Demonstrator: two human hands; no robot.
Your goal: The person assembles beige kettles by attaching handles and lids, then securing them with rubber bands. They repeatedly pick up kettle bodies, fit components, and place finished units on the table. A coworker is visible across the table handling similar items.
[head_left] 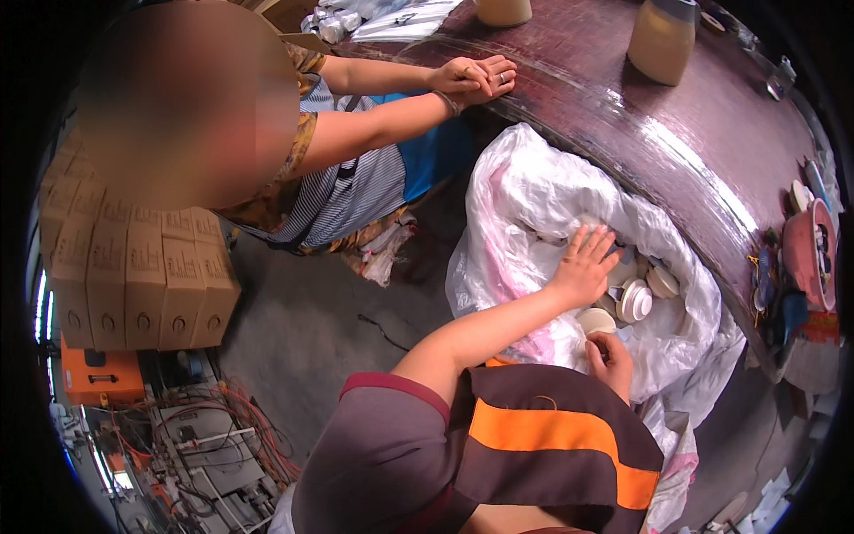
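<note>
A large white woven plastic sack (525, 178) stands with its mouth open, its rim folded and crumpled. Inside lie several cream and white round parts, like caps or lids; one is a stepped white round piece (633, 300), another a flat cream disc (596, 320). My left hand (585, 267) reaches over these parts, palm down with fingers spread, and grips nothing that I can see. Nearer to me, my right hand (610, 360) is at the sack's near side with its fingers curled in. What it holds, if anything, is hidden. The apron covers my right forearm.
A dark red-brown table (569, 71) curves along the far and right side, carrying beige containers (663, 44) and a pink basin (808, 254). Another person's hands (476, 78) rest together on its edge. Cardboard boxes (133, 276) and machinery (213, 445) with hoses stand left.
</note>
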